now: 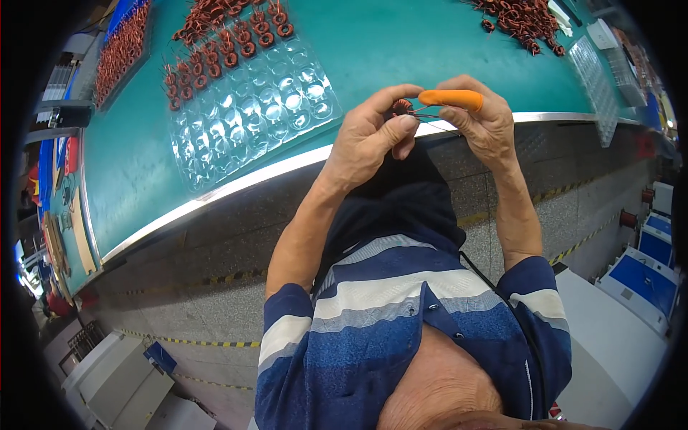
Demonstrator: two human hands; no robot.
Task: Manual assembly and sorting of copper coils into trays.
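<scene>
My left hand (pixel 374 136) pinches a small copper-wound ring coil (pixel 401 107) between thumb and fingers, just over the near edge of the green bench (pixel 401 50). My right hand (pixel 481 123) meets it from the right; its index finger wears an orange rubber finger cot (pixel 451 98) and its fingers hold the coil's thin wire leads (pixel 430 116). Both hands hover in the air above the bench's metal rim.
A clear plastic blister tray (pixel 247 115) lies on the bench to the left, its far rows filled with several copper coils (pixel 229 46). A loose pile of coils (pixel 523 18) and more clear trays (pixel 598 75) sit at the far right. Grey floor with striped tape lies below.
</scene>
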